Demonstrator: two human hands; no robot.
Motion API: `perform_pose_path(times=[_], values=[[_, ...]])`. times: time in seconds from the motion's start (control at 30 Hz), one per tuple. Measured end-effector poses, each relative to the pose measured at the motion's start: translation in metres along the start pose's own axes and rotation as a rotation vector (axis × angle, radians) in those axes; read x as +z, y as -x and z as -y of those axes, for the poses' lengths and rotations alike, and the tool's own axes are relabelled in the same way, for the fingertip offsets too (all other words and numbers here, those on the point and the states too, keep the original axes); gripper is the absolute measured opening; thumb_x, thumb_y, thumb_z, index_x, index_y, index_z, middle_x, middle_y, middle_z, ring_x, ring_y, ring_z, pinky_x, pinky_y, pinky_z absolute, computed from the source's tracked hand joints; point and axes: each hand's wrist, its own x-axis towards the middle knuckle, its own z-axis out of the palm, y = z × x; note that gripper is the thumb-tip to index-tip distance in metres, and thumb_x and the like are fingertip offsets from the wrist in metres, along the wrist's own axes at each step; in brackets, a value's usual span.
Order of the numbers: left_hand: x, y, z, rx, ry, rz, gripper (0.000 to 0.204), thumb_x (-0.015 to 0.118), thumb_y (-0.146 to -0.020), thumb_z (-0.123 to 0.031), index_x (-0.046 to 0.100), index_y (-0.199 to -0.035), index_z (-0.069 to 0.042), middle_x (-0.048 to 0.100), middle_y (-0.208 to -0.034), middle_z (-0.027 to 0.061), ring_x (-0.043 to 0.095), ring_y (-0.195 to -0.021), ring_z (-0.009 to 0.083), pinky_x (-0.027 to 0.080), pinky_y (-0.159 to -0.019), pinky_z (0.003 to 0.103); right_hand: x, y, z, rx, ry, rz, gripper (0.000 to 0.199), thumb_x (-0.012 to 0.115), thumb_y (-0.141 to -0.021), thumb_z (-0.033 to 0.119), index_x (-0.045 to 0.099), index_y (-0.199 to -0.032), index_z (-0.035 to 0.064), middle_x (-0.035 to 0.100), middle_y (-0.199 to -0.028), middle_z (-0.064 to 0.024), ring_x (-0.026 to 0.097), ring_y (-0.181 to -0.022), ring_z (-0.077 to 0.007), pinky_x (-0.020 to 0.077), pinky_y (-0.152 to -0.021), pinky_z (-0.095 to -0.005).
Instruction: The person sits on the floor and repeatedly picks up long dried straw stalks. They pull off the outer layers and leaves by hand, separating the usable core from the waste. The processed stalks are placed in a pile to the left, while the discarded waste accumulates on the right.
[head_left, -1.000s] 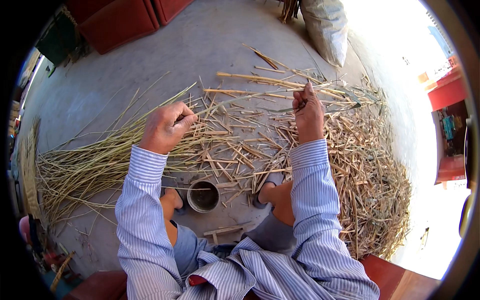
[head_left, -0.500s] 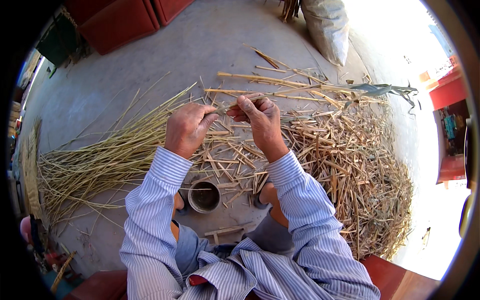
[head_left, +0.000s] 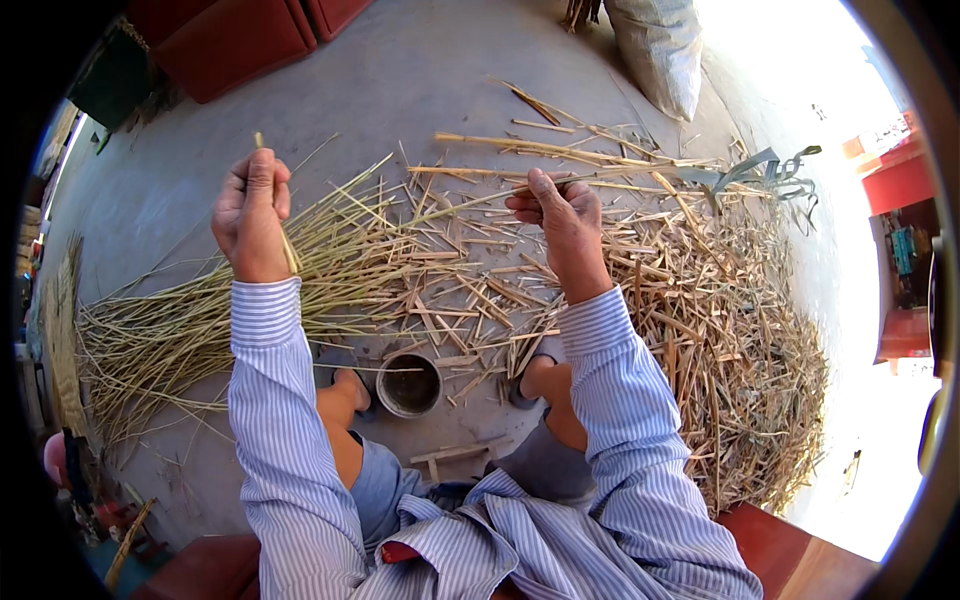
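Raised over the left side, my left hand [head_left: 250,215] is closed around a short pale strip of stalk [head_left: 259,141]; one end sticks up above the thumb and the other shows by the wrist. My right hand [head_left: 562,215] pinches a long thin dry stalk between thumb and fingers, farther right. Grey-green leaves [head_left: 765,175] hang from that stalk's right end. Below my left hand lies a spread bundle of thin yellow-green stems [head_left: 200,325]. To the right of my right hand is a large heap of short dry stalk pieces [head_left: 720,350].
A small round pot [head_left: 409,388] stands on the floor between my feet, a thin stem across its rim. Close by lies a small wooden piece [head_left: 455,452]. Red seats [head_left: 225,50] and a pale sack [head_left: 655,55] stand at the far side.
My hands have drawn apart. The left moved far to the left, away from the stalk, with a strip in its grip; the right shifted slightly right with the leafy stalk.
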Motion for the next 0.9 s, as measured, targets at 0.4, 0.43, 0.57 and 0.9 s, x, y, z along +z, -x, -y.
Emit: perform_pose_path(times=[0.4, 0.43, 0.57, 0.9], values=[[0.047, 0.042, 0.034, 0.235, -0.605, 0.773, 0.028, 0.071, -0.088, -0.027, 0.069, -0.086, 0.000, 0.069, -0.075, 0.0131, 0.065, -0.067, 0.0254, 0.050, -0.062, 0.036, 0.005, 0.002, 0.002, 0.008, -0.070, -0.016, 0.030, 0.067, -0.094, 0.025, 0.059, -0.097, -0.0031, 0.070, -0.086, -0.0139, 0.071, -0.074, -0.0193, 0.0574, -0.065, -0.0273], [0.045, 0.042, 0.037, 0.143, -0.550, 0.769, 0.026, 0.071, -0.087, -0.026, 0.069, -0.086, 0.000, 0.069, -0.075, 0.0130, 0.065, -0.065, 0.0255, 0.050, -0.061, 0.036, 0.004, 0.002, 0.003, 0.008, -0.084, -0.007, 0.030, 0.067, -0.094, 0.026, 0.059, -0.097, -0.0029, 0.070, -0.086, -0.0139, 0.071, -0.074, -0.0195, 0.0575, -0.065, -0.0275], [0.031, 0.032, 0.031, 0.115, -0.609, 0.768, 0.016, 0.072, -0.082, -0.017, 0.066, -0.085, -0.002, 0.067, -0.074, 0.0152, 0.064, -0.066, 0.0302, 0.048, -0.060, 0.039, -0.015, -0.007, 0.012, -0.006, -0.107, -0.081, 0.029, 0.065, -0.095, 0.028, 0.061, -0.097, -0.0010, 0.070, -0.086, -0.0126, 0.071, -0.078, -0.0194, 0.0568, -0.066, -0.0268], [0.044, 0.042, 0.025, 0.490, -1.002, 0.734, 0.025, 0.076, -0.079, -0.025, 0.065, -0.084, -0.003, 0.066, -0.073, 0.0149, 0.064, -0.065, 0.0312, 0.048, -0.057, 0.040, -0.014, 0.004, 0.009, 0.121, -0.171, 0.040, 0.024, 0.063, -0.096, 0.026, 0.065, -0.099, 0.0025, 0.071, -0.090, -0.0105, 0.070, -0.080, -0.0174, 0.0576, -0.066, -0.0256]])
